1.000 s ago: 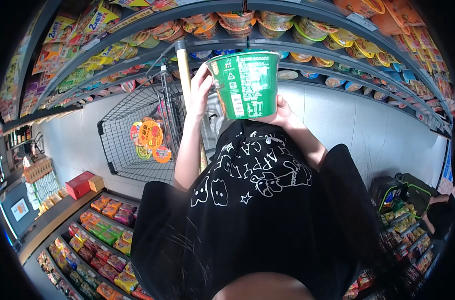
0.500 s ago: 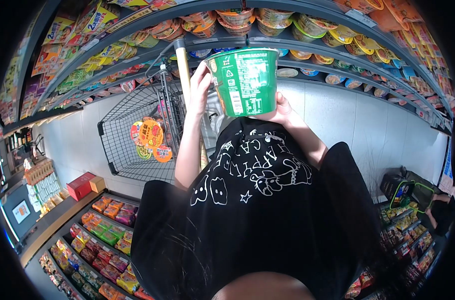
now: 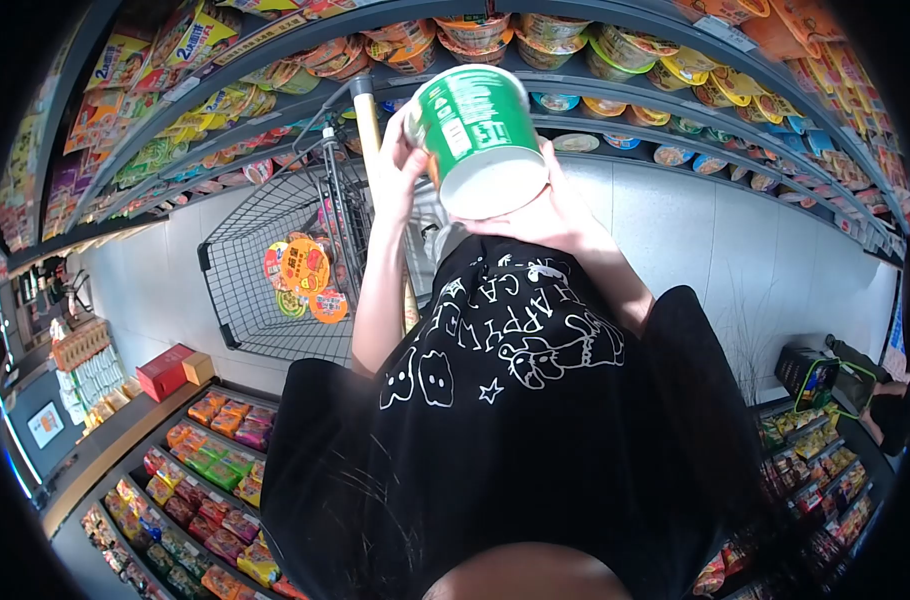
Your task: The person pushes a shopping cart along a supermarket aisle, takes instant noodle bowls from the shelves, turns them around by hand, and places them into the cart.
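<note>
A large green instant noodle tub (image 3: 482, 115) is held up in front of my chest, tilted so that its white round bottom faces me. Fingers of my left hand (image 3: 401, 165) are closed around the tub's left side. My right hand (image 3: 550, 215) supports it from below and along the right side, its thumb against the wall. White printing on the tub's side is too blurred to read. The cart's handle (image 3: 367, 125) runs close beside my left hand.
To the left stands a black wire shopping cart (image 3: 265, 270) with several colourful packages (image 3: 308, 265) inside. Shelves of noodle bowls (image 3: 475, 35) curve across the front. Packaged goods (image 3: 215, 460) line racks behind me. A person (image 3: 887, 410) with a dark basket (image 3: 807, 378) is at far right.
The tub has tipped, turning its printed side away and bringing its white bottom into view. My right hand has shifted up slightly with it. The person at far right has moved a little.
</note>
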{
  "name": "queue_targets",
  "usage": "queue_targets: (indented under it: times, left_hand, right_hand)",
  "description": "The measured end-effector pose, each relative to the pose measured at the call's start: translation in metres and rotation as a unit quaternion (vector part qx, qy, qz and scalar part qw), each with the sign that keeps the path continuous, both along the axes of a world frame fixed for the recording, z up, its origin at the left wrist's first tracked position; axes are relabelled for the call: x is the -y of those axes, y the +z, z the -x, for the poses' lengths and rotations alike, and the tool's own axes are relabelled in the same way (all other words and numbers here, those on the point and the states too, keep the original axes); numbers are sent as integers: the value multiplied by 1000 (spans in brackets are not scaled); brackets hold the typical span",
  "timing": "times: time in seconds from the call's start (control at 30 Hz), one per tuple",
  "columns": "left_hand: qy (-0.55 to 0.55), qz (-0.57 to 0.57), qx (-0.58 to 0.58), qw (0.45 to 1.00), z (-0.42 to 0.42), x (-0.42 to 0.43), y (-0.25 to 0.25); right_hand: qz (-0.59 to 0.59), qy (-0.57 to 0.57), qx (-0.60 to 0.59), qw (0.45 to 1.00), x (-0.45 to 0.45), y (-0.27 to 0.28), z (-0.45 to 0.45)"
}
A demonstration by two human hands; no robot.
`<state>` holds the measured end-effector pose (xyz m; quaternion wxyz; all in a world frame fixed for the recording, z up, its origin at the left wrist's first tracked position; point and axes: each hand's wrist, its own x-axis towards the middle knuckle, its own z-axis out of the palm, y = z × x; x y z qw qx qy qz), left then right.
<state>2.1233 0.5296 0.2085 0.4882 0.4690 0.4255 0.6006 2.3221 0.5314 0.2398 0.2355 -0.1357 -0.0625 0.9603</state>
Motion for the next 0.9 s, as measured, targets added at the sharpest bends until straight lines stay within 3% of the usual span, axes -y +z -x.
queue_targets:
  times: [0.03,0.07,0.1,0.17,0.23,0.3,0.37,0.43,0.5,0.57,0.63,0.7,0.77,0.8,0.83,0.9]
  left_hand:
    - [29,42,17,999,9,0,-16]
    - [51,112,43,991,19,2,-32]
    - [57,136,77,986,10,6,-14]
    - [35,154,88,984,17,5,-17]
    - [34,157,77,984,24,4,-22]
    - [64,178,77,979,11,4,-4]
    - [45,237,63,968,19,2,-18]
    - [35,267,48,962,14,5,-11]
    - [25,295,33,955,10,6,-5]
    - [-94,306,-4,947,7,7,-3]
    - [-75,316,37,945,4,6,1]
    - [-54,324,77,941,4,5,5]
    - [-44,241,252,936,9,4,8]
    - [-28,293,318,901,8,10,19]
    - [-27,292,319,901,7,14,22]
    - [-93,122,197,968,4,17,25]
  right_hand:
    - [67,44,-27,996,1,1,0]
    - [9,68,-71,995,5,-4,0]
    - [10,68,-71,995,7,-1,2]
    - [-33,-78,140,987,10,7,10]
    - [-37,-109,77,990,3,-17,1]
    - [-209,-202,270,918,-1,-21,-6]
    - [-225,-142,215,940,-6,-14,-17]
    - [-262,9,155,953,-7,-26,-19]
    - [-268,6,174,947,-8,-37,-18]
    - [-93,97,51,990,-10,-43,-19]
    - [-85,90,75,989,-6,-46,-14]
    - [-141,7,128,982,-4,-49,-12]
    - [-192,-43,88,976,-4,-49,-10]
    - [-240,-98,49,965,-3,-47,-8]
    - [-241,-95,49,965,-2,-43,-8]
    - [-155,-166,22,974,0,-33,-8]
